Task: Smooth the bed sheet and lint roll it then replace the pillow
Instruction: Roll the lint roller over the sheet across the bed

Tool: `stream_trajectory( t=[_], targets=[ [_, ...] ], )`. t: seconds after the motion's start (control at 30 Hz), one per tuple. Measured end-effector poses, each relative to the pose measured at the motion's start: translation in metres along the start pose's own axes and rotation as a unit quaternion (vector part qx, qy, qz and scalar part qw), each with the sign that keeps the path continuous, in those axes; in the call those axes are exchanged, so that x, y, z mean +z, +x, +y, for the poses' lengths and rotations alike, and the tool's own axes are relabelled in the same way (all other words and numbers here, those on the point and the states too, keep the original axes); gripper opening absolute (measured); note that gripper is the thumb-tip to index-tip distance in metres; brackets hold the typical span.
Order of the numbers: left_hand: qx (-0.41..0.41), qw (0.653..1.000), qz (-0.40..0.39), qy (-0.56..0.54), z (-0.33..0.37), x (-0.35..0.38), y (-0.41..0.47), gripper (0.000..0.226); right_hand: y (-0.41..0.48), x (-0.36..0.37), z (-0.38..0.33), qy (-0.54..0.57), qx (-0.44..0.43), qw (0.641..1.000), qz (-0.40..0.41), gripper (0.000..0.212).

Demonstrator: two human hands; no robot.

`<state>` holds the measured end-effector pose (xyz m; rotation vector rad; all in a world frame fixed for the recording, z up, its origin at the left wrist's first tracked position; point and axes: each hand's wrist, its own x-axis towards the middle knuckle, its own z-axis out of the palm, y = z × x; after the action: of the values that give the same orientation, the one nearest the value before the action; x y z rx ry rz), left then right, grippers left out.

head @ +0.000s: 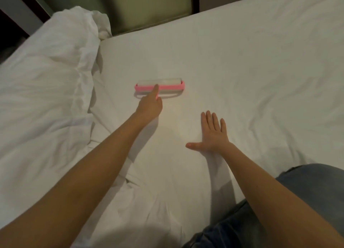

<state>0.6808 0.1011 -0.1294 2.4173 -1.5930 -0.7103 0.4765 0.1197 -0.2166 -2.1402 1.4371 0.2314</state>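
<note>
Your left hand (149,106) grips the lint roller (160,87) on the bed sheet (242,61). Your right hand (214,134) lies flat near the roller. Smoothing looks done and rolling underway; the pillow is not yet replaced.

Dim, warm indoor light gives the white bed sheet (242,71) a yellowish cast, brightest near the middle and greying toward the corners. Soft shadows lie beside the left forearm (93,154) and right forearm (270,182) and in the folds of the duvet (46,80). Everything is slightly soft; the lint roller (171,87) looks smeared, and wide-angle bending curves the borders.
</note>
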Motion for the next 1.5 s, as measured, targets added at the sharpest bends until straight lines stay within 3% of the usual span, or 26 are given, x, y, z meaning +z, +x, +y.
stream_trajectory(
  t=[0.23, 0.4, 0.53, 0.8, 1.03, 1.3, 1.5],
  targets=[
    [-0.012, 0.997, -0.044, 0.057, -0.028, 0.018, -0.129, 0.053, 0.003, 0.002, 0.000, 0.008, 0.004, 1.000, -0.010, 0.126],
    [0.016, 0.999, -0.012, 0.035, -0.013, 0.010, -0.042, 0.054, -0.002, 0.000, 0.000, 0.007, 0.003, 1.000, -0.002, 0.124],
    [0.003, 0.999, -0.032, -0.012, 0.022, -0.001, 0.002, 0.054, -0.009, 0.002, 0.006, -0.008, 0.010, 1.000, 0.005, 0.118],
    [-0.014, 0.992, -0.077, 0.102, -0.027, 0.021, -0.162, 0.053, -0.011, 0.006, 0.008, -0.020, 0.012, 1.000, 0.022, 0.123],
    [0.016, 0.999, -0.033, 0.025, 0.019, 0.023, -0.039, 0.054, -0.033, 0.014, 0.020, -0.024, 0.018, 0.999, 0.025, 0.117],
    [0.000, 0.993, -0.099, 0.057, -0.013, 0.025, -0.169, 0.053, -0.046, 0.023, 0.028, -0.021, 0.002, 0.996, 0.084, 0.107],
    [0.044, 0.995, -0.059, 0.060, 0.012, 0.011, -0.077, 0.051, -0.062, 0.026, 0.037, -0.050, 0.010, 0.996, 0.078, 0.098]
  ],
)
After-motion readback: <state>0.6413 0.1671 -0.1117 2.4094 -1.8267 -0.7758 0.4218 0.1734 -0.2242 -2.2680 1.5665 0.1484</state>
